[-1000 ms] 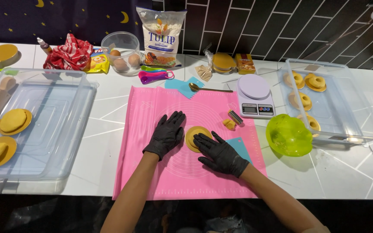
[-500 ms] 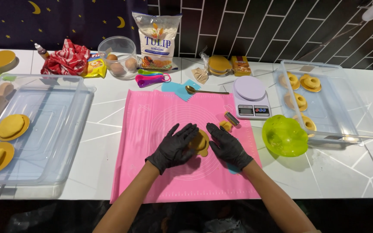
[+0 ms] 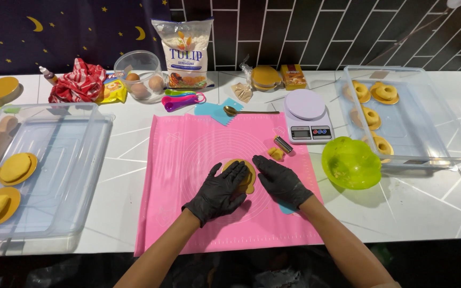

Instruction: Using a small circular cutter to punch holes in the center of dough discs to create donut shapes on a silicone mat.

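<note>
**One head-worn view, looking down across the counter**

A single camera sits on the person's head and tilts steeply down and forward over the white counter [image 3: 124, 160]. It faces the dark tiled wall [image 3: 305, 32] at the back. The pink mat [image 3: 188, 160] lies centred and close below, with both forearms entering from the bottom edge. The clear trays [image 3: 65, 160] at either side are cut by the frame, so the counter's ends probably lie outside it. No second view overlaps it.

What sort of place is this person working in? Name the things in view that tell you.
Probably a home kitchen or small baking station: a pink baking mat on a white counter, a digital kitchen scale, a flour bag and eggs against a dark tiled wall.
</note>
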